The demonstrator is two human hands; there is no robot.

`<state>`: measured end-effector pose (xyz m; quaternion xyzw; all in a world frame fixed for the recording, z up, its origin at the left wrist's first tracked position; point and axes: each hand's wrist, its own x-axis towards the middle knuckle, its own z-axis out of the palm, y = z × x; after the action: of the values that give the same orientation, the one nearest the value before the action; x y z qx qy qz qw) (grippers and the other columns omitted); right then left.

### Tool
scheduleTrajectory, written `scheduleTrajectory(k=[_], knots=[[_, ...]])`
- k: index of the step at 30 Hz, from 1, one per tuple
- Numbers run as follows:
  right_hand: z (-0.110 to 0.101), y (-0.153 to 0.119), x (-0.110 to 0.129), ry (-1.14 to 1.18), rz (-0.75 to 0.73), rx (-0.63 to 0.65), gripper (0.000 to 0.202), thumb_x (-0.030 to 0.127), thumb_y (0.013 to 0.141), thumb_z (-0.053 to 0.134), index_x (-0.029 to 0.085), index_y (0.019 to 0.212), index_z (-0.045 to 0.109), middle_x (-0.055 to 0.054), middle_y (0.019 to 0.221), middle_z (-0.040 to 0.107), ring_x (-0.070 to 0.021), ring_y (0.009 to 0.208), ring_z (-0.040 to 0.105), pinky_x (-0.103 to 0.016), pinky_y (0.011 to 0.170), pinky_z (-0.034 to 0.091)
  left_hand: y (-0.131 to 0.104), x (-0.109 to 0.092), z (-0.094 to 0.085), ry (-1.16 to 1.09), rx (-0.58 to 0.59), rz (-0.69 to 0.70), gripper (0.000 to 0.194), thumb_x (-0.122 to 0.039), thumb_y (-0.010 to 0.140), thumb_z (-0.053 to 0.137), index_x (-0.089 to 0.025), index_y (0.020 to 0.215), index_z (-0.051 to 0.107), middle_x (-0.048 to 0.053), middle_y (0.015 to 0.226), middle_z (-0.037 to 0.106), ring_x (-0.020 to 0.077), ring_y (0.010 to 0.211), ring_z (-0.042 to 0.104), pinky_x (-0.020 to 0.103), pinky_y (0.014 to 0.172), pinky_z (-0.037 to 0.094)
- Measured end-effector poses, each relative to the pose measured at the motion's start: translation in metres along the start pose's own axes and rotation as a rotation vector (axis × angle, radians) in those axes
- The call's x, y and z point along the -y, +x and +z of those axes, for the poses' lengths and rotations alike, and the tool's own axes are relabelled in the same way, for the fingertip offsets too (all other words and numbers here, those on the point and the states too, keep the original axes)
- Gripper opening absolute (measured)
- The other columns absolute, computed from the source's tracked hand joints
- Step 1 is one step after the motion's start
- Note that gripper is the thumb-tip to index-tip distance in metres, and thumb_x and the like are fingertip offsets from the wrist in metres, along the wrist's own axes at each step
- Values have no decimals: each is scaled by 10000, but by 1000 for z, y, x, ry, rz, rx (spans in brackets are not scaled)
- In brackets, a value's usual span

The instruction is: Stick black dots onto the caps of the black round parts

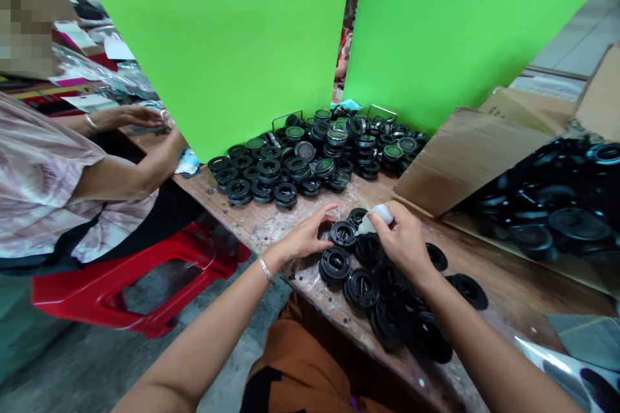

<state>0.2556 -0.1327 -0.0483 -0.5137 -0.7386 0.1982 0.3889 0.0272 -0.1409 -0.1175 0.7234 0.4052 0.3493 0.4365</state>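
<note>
My right hand (pixel 402 235) is closed around a small white squeeze bottle (pixel 382 213). The bottle's pale nozzle points down and left, at the rim of a black round part (pixel 343 233) with an open centre. My left hand (pixel 307 232) has its thumb and fingers curved around the left side of that same part, steadying it. More black round parts, such as this ribbed one (pixel 335 263) and this one (pixel 361 288), lie close together below and to the right. My right hand and forearm hide some of them.
Stacked black round parts (pixel 268 171) crowd the wooden table (pixel 232 206) before green panels (pixel 217 32). At right stands a cardboard box (pixel 475 148) of black parts. A sheet with dark discs (pixel 571 374) lies lower right. A co-worker (pixel 48 174) sits left, by a red stool (pixel 121 277).
</note>
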Motion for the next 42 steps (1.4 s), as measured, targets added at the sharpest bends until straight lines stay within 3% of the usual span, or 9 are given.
scheduleTrajectory(k=[5, 9, 13, 20, 27, 34, 37, 42], knots=[[-9, 17, -28, 374, 319, -82, 337, 513, 751, 652, 177, 753, 623, 9, 584, 550, -136, 512, 447, -267, 468, 333, 0, 4, -15, -174, 63, -5, 832, -147, 790, 671, -276, 1487, 236, 127, 1349, 538, 228, 1256, 521, 461, 1090, 358], [-19, 30, -42, 584, 430, -193, 378, 508, 659, 728, 154, 761, 640, -8, 589, 599, -118, 461, 458, -246, 410, 339, 17, 11, -27, -231, -13, -25, 678, -144, 806, 643, -250, 1415, 364, 130, 1302, 553, 225, 1214, 549, 487, 1061, 385], [-14, 40, -45, 480, 370, -187, 396, 543, 688, 692, 157, 755, 631, -2, 593, 593, -120, 470, 471, -254, 436, 367, 50, 17, -24, -218, 49, -2, 600, -132, 776, 676, -197, 1334, 467, 151, 1271, 589, 237, 1194, 562, 490, 1049, 392], [10, 49, -40, 252, 229, -125, 355, 526, 743, 627, 172, 729, 618, 14, 593, 548, -143, 551, 461, -265, 523, 352, 90, 25, -20, -238, 281, 33, 754, -115, 697, 767, -232, 1371, 448, 138, 1291, 613, 236, 1234, 551, 463, 1074, 364], [21, 50, -31, 151, 127, -51, 284, 460, 796, 583, 183, 738, 605, 3, 635, 554, -156, 596, 461, -274, 567, 324, 103, 27, -22, -234, 419, 35, 897, -130, 684, 771, -236, 1463, 339, 85, 1147, 652, 213, 1062, 609, 387, 947, 443], [23, 55, -21, -24, -83, -17, 209, 355, 844, 533, 202, 702, 545, 4, 658, 512, -155, 626, 458, -275, 583, 313, 110, 32, -20, -176, 434, 29, 910, -136, 662, 786, -203, 1463, 360, -17, 863, 601, 159, 841, 574, 322, 828, 460], [22, 59, -22, -49, -123, -31, 182, 324, 839, 528, 200, 707, 544, -5, 681, 525, -160, 647, 470, -279, 599, 324, 111, 35, -19, -152, 414, 19, 937, -147, 648, 803, -211, 1468, 353, 1, 922, 613, 168, 870, 571, 338, 850, 452], [10, 64, -31, -76, -81, -59, 173, 326, 830, 543, 196, 721, 579, -1, 670, 528, -160, 645, 474, -279, 608, 332, 109, 33, -20, -152, 429, 8, 982, -146, 649, 805, -228, 1489, 303, 112, 1218, 619, 204, 991, 589, 375, 907, 436]])
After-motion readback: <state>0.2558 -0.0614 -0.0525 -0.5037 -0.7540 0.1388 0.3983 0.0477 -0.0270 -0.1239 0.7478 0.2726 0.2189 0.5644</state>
